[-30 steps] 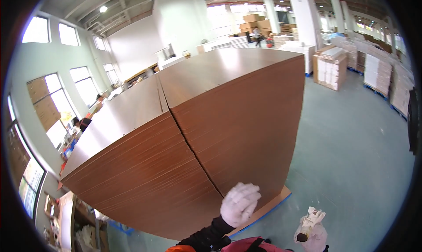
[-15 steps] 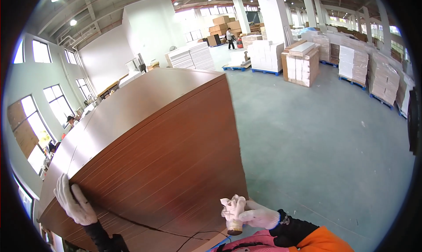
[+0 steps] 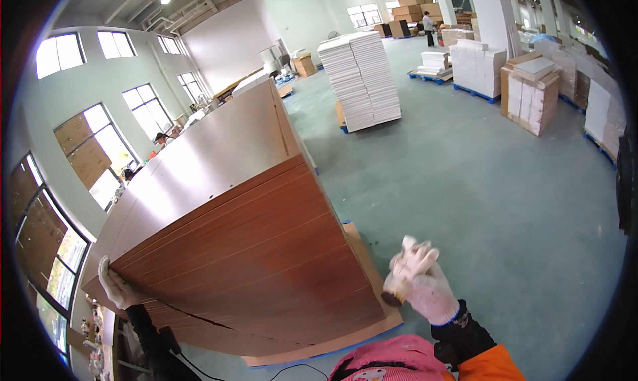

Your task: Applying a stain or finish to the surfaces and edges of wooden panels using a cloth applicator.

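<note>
A tall stack of brown wood-look panels (image 3: 266,248) with a shiny top stands before me, a dark uneven gap running across its near side. My left hand (image 3: 116,286), in a white glove, rests at the stack's left near corner, fingers stretched up against the board edges and holding nothing. To the right of the stack, apart from it, my gloved right hand (image 3: 432,288) is closed around a crumpled white bundle with a round brown end (image 3: 397,276). What the bundle is made of cannot be made out.
Under the stack lies a brown sheet (image 3: 364,255) on a blue pallet. A thin black cable (image 3: 292,366) trails by my pink apron (image 3: 392,354). Farther off stand a white panel stack (image 3: 362,82), wrapped pallet loads (image 3: 477,69) and a walking person (image 3: 428,29).
My view has swung left. My right hand has moved right, away from the stack's side, with the white bundle. My left hand stays at the panel edge.
</note>
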`<state>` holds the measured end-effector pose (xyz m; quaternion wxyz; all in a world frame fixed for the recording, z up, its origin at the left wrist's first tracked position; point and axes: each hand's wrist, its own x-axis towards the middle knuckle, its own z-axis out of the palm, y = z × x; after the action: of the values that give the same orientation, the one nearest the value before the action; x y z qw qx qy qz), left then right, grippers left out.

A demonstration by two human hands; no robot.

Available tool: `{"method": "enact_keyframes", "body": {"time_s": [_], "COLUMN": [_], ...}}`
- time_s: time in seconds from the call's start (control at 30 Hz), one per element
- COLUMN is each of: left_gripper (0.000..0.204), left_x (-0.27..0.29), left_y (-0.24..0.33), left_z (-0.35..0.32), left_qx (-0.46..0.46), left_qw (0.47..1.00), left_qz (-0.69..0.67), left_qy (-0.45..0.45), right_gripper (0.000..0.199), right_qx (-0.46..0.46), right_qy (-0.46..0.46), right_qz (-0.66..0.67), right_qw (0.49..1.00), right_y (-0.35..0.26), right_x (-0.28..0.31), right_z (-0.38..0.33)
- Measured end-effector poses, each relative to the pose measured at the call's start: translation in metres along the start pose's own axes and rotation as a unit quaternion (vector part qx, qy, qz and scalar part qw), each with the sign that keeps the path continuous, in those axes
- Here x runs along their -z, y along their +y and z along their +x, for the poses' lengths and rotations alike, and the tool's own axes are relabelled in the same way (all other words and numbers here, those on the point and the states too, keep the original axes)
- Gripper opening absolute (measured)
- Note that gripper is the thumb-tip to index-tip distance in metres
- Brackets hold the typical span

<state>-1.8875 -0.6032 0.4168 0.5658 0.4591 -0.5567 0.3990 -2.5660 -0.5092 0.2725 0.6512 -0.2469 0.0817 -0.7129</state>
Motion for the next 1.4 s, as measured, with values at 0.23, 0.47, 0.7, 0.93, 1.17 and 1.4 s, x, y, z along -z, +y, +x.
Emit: {"method": "enact_keyframes", "body": {"time_s": [0.23,0.47,0.7,0.93,1.17,1.4], "left_gripper": [0.031,0.049,0.042,0.037,0.035,0.037], "left_x": [0.006,0.019,0.014,0.009,0.006,0.011], "left_y": [-0.015,0.030,0.062,0.055,0.061,0.054], "left_z": [0.010,0.018,0.016,0.010,0.010,0.011], "left_qx": [0.217,0.006,-0.004,0.003,0.009,-0.002], "left_qw": [0.943,0.997,0.983,0.982,0.985,0.984], "left_qz": [-0.249,0.067,0.176,0.186,0.169,0.173], "left_qy": [0.030,-0.042,-0.055,-0.044,-0.040,-0.037], "right_gripper": [0.035,0.052,0.052,0.055,0.057,0.058], "right_qx": [0.187,0.267,0.359,0.415,0.437,0.443], "right_qy": [-0.061,-0.129,-0.241,-0.284,-0.284,-0.259], "right_qz": [-0.169,-0.280,-0.298,-0.316,-0.352,-0.312], "right_qw": [0.966,0.913,0.851,0.805,0.777,0.800], "right_y": [-0.036,-0.043,-0.047,-0.046,-0.041,-0.023], "right_x": [-0.033,-0.074,-0.110,-0.125,-0.124,-0.103], "right_z": [0.078,0.123,0.153,0.164,0.158,0.143]}}
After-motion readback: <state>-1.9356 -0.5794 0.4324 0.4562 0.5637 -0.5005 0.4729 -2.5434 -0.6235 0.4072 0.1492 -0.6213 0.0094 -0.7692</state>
